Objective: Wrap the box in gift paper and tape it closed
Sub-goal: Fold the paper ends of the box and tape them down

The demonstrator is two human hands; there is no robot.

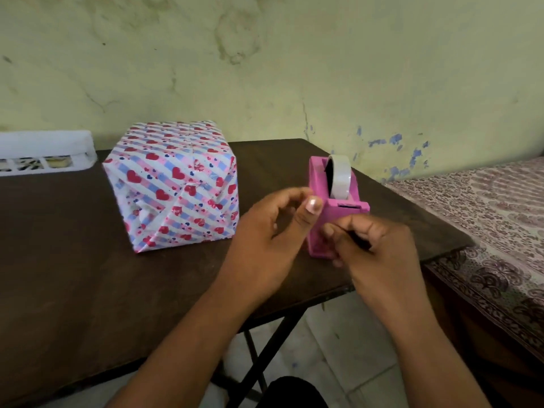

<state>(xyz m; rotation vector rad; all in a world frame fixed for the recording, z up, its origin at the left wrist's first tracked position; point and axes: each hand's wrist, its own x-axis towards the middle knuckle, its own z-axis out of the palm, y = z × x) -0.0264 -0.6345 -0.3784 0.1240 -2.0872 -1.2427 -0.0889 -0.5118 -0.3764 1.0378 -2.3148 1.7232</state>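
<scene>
From the head view, the wrapped box (172, 185) stands on the dark surface (73, 275), left of a pink tape dispenser (334, 207) holding a tape roll (341, 176); the left hand (270, 231) hovers half curled beside the dispenser, thumb raised, gripping nothing visible; the right hand (374, 248) has its fingers curled against the dispenser's front; a patterned bed (500, 216) lies right.

Beside the hands, the pink tape dispenser (319, 201) is showing smooth, slightly glossy plastic; its tape roll (341, 179) is gleaming. Farther left, the box (173, 184) is wearing creased, matt printed paper on a dull dark wooden table (73, 260).
</scene>
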